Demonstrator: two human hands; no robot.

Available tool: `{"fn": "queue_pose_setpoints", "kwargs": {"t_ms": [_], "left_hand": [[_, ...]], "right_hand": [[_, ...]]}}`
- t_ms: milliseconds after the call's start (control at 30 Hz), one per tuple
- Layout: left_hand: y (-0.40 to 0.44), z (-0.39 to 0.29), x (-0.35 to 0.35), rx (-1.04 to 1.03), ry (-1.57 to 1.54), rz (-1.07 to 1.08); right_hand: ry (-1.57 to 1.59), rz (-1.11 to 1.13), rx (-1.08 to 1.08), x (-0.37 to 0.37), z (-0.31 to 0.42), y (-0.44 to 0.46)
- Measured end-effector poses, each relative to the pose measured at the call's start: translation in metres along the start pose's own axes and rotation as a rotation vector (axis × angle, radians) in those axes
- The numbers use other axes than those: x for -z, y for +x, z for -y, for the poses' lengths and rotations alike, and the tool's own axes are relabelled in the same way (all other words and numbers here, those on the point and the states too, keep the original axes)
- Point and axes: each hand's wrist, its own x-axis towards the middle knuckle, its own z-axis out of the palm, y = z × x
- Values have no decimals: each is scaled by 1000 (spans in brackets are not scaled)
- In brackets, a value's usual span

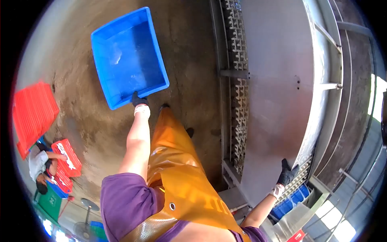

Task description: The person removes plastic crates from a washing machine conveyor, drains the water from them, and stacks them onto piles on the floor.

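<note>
A large blue tub (131, 56) with a shallow, shiny wet bottom is at the upper left, above the brown floor. My left hand (139, 99), in a dark glove with a white cuff, grips the tub's near rim. At the lower right my right hand (287, 173), gloved the same way, lies at the edge of a metal machine's smooth panel (278, 88). Its thumb and fingers are spread and hold nothing. Beside it runs a row of light-coloured conveyor links (298, 177).
A toothed conveyor chain (240, 97) runs along the machine's left side. Stacked red crates (34, 111) stand at the far left. Below them a person (39, 165) leans over red crates with white contents (66, 157). A fan (82, 230) stands at the lower left.
</note>
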Motion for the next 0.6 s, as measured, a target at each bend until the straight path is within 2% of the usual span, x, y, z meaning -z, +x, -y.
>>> {"fn": "queue_pose_setpoints", "kwargs": {"t_ms": [67, 200, 267, 300, 333, 367, 400, 433, 467, 533, 567, 600], "left_hand": [[-19, -4, -14, -28, 33, -31], [-17, -15, 4, 99, 122, 101], [-84, -21, -27, 116, 190, 110], [-109, -21, -36, 165, 285, -64], [-129, -18, -40, 215, 387, -229], [-119, -13, -20, 253, 422, -86], [-98, -2, 7, 321, 462, 76], [-84, 9, 25, 331, 656, 183], [-96, 21, 35, 409, 805, 448], [-155, 45, 33, 787, 973, 846], [-157, 62, 35, 751, 1075, 757], [-140, 88, 42, 750, 1179, 771]], "right_hand": [[35, -28, 29, -1, 11, -6], [50, -39, 12, 1, 11, -5], [-160, -39, 103, 7, 19, -6], [-7, -31, 76, 9, 25, -11], [115, -11, 55, 1, -14, 2], [-11, -16, 172, -5, -34, 11], [-242, 36, 119, -14, -56, 18], [-238, 77, 87, 0, -25, 9], [-237, 98, 34, 9, 11, -2], [-445, 295, 30, -3, -8, 22], [-544, 395, 42, -7, -18, 34], [-383, -171, 455, -33, -40, 23]]}}
